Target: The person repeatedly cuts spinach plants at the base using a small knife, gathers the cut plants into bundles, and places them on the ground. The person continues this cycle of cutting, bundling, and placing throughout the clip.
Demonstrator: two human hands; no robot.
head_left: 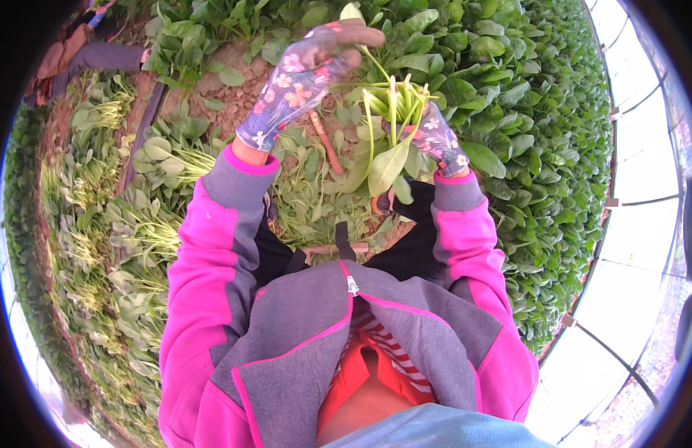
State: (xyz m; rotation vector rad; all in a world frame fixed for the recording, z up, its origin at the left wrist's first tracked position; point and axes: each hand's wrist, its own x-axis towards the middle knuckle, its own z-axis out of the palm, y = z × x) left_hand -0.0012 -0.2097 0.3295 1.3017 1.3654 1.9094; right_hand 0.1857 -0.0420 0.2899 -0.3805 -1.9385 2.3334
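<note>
My right hand (pixel 440 142), in a floral glove, is closed round a bunch of spinach (pixel 394 112). The pale cut stems of the bunch point up and away from me, and broad leaves hang below them. To its upper left is my left hand (pixel 309 75), in a matching glove with darkened, slightly blurred fingers. Finger and thumb close on a single spinach leaf (pixel 351 11), whose thin stem slants down toward the bunch. Beneath my hands, a reddish-brown stick-like handle (pixel 326 142) lies on soil and loose leaves.
Dense standing spinach (pixel 540 142) fills the right side. Picked bunches (pixel 159 231) lie in rows at the left, near a dark hose (pixel 144 134). Another person's leg (pixel 100 58) shows at the upper left. Pale sheeting with thin ribs (pixel 637 246) curves along the right edge.
</note>
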